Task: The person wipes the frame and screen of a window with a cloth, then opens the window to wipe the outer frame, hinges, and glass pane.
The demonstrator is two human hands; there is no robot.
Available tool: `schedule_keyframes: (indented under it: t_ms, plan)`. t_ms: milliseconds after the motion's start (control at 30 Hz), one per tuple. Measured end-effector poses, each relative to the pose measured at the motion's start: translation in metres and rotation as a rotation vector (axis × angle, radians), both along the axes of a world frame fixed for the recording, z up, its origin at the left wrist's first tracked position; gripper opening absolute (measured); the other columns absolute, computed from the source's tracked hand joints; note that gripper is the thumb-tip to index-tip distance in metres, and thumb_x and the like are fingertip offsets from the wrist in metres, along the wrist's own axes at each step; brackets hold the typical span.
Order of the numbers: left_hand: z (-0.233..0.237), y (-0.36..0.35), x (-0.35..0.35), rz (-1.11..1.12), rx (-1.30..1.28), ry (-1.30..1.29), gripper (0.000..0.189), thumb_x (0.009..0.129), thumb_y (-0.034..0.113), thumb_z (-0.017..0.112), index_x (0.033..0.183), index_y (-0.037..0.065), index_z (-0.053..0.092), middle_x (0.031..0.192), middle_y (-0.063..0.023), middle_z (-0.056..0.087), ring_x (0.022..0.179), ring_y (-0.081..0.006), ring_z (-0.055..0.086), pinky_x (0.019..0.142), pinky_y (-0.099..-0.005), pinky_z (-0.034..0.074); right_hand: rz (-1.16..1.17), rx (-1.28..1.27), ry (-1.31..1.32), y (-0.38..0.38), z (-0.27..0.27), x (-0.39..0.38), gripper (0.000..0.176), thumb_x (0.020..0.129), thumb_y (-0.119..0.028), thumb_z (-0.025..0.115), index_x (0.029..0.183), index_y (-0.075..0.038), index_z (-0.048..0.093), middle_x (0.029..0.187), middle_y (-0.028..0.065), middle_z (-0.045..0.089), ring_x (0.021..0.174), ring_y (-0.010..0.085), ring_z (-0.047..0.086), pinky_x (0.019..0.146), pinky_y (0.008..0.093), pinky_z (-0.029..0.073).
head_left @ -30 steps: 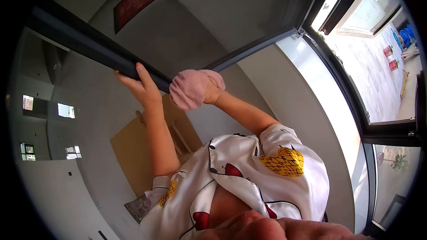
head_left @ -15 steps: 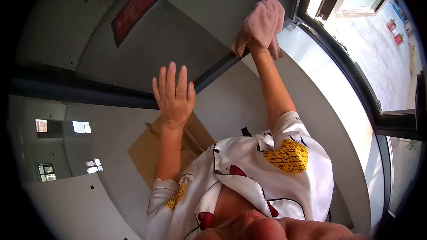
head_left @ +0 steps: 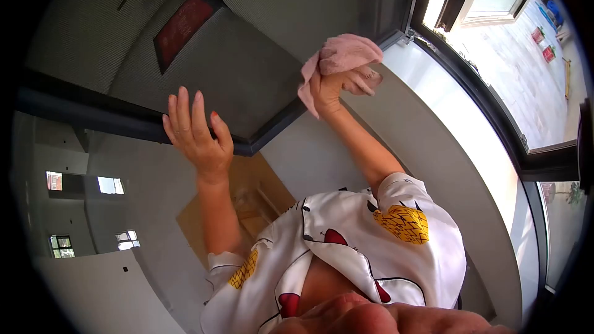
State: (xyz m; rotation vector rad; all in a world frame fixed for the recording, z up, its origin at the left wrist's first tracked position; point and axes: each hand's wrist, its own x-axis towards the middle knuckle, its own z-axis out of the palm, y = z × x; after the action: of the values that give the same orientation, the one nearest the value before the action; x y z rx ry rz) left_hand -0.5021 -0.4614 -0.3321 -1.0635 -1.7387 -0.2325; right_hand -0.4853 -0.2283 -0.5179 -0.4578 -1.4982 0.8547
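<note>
Pink cloth (head_left: 350,52): drawn back from the hinge bracket (head_left: 407,37) half a second on, it now appears over the middle of the short bar (head_left: 275,125), nearer your chest.
Left hand (head_left: 201,142): it, too, has shifted, outward along the long bar (head_left: 93,104); your fingers lie across the bar, straight and slightly parted, clasping nothing.
Panel corner (head_left: 247,148): uncovered by that shift, it shows plainly between your two hands, which now work apart on adjoining sides of the dark panel (head_left: 253,74).
Right hand (head_left: 337,86): your fingers curl around the bunched cloth in a firm-looking hold; whether it presses the short bar or hangs just off it, you cannot tell from this angle.
Cloth's look: dusty pink and soft-napped, it balloons in a rounded fold above your knuckles, drops a loose flap beside your wrist, and carries a dark marking at its far end, too small to read.
</note>
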Motion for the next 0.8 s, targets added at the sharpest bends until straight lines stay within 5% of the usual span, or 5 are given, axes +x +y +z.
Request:
schedule_keyframes:
  t_ms: [100, 267, 367, 633, 800]
  plan:
    - [0.003, 0.003, 0.004, -0.01, -0.016, -0.036, 0.041, 0.095, 0.012, 0.054, 0.135, 0.009, 0.05, 0.145, -0.0121, 0.047, 0.137, -0.0317, 0.043, 0.111, -0.0524, 0.03, 0.639, -0.169, -0.063, -0.087, 0.008, 0.01, 0.035, 0.085, -0.022, 0.069, 0.116, -0.014, 0.056, 0.116, 0.0103, 0.057, 0.105, 0.0274, 0.054, 0.085, 0.0384, 0.046]
    - [0.005, 0.012, 0.009, -0.028, -0.063, -0.032, 0.043, 0.092, 0.011, 0.056, 0.135, 0.009, 0.051, 0.146, -0.013, 0.047, 0.137, -0.0322, 0.042, 0.112, -0.0527, 0.029, 1.102, 0.55, -0.915, -0.101, 0.116, 0.026, 0.037, 0.079, -0.025, 0.066, 0.114, -0.015, 0.062, 0.124, 0.0095, 0.058, 0.117, 0.0254, 0.053, 0.095, 0.0415, 0.045]
    - [0.002, 0.02, 0.009, -0.038, -0.083, -0.058, 0.044, 0.091, 0.011, 0.057, 0.135, 0.01, 0.051, 0.146, -0.0123, 0.046, 0.137, -0.0318, 0.042, 0.112, -0.0531, 0.028, 0.84, 0.55, -0.511, -0.087, 0.059, 0.012, 0.032, 0.077, -0.029, 0.066, 0.105, -0.014, 0.062, 0.119, 0.0089, 0.059, 0.117, 0.0253, 0.053, 0.095, 0.0447, 0.044]
    - [-0.004, 0.052, 0.01, -0.042, -0.12, -0.062, 0.041, 0.094, 0.013, 0.055, 0.135, 0.011, 0.051, 0.147, -0.0123, 0.045, 0.138, -0.0312, 0.041, 0.112, -0.0548, 0.028, 0.063, 0.564, -0.427, 0.061, 0.15, 0.04, 0.043, 0.068, -0.034, 0.069, 0.105, -0.014, 0.063, 0.106, 0.01, 0.061, 0.105, 0.0311, 0.055, 0.091, 0.0442, 0.043]
    - [0.001, 0.093, 0.015, -0.084, -0.128, -0.062, 0.043, 0.092, 0.01, 0.057, 0.134, 0.012, 0.052, 0.146, -0.0104, 0.046, 0.137, -0.0301, 0.042, 0.111, -0.0539, 0.031, -0.436, 0.601, -0.228, 0.168, 0.142, 0.021, 0.06, 0.075, -0.039, 0.066, 0.128, -0.013, 0.055, 0.126, 0.0134, 0.057, 0.119, 0.0386, 0.051, 0.102, 0.0452, 0.04]
